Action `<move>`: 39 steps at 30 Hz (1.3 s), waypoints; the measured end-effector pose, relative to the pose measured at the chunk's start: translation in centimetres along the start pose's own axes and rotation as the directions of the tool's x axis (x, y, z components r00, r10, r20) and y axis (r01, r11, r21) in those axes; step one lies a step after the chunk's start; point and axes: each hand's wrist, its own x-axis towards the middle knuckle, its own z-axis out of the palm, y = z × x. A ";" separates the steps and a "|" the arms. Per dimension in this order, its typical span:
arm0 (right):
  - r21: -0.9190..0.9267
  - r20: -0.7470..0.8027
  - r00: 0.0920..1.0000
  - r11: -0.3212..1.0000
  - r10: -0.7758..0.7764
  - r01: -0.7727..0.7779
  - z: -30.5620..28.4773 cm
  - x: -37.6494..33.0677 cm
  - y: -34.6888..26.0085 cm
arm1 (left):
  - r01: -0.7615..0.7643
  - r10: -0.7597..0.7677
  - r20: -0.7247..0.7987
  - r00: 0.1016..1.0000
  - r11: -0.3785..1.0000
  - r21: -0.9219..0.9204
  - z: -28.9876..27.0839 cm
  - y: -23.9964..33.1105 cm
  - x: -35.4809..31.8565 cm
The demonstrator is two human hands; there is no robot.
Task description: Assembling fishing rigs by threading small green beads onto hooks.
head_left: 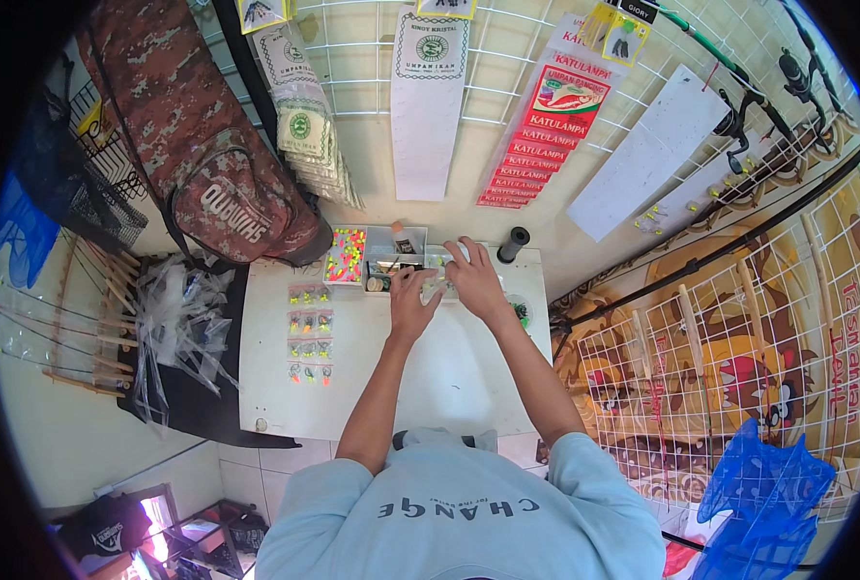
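Observation:
Both my hands meet over the back of the white table, in front of an open compartment box [379,233]. My left hand [413,304] is closed, its fingertips on a small clear plastic bag [437,284]. My right hand [474,281] bends its fingers around the bag's other side; the exact grip is partly hidden. On the left of the table lie rows of small clear packets [310,323] with bright yellow, pink and orange pieces inside. Beside the compartment box stands a tray of multicoloured small beads or floats [346,255].
The white table [372,406] carries a black cylinder [513,245] at back right and small green items [519,310] by my right wrist. A camouflage rod bag [207,145] leans at back left, above crumpled clear plastic [183,329]. Wire racks [720,329] line the right.

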 end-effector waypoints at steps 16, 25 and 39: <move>0.308 0.011 0.992 0.944 0.126 -0.123 0.8 0.5 0.2 | 0.094 -0.092 0.019 0.996 0.990 -0.104 -0.1 0.0 0.0; 0.339 -0.016 0.970 0.914 0.244 -0.224 0.6 -0.4 1.0 | 0.241 -0.273 -0.044 0.961 0.907 -0.344 0.7 -1.5 0.4; 0.367 -0.020 0.963 0.897 0.270 -0.244 0.2 -0.9 0.9 | 0.242 -0.267 -0.064 0.962 0.935 -0.260 0.5 -0.5 0.8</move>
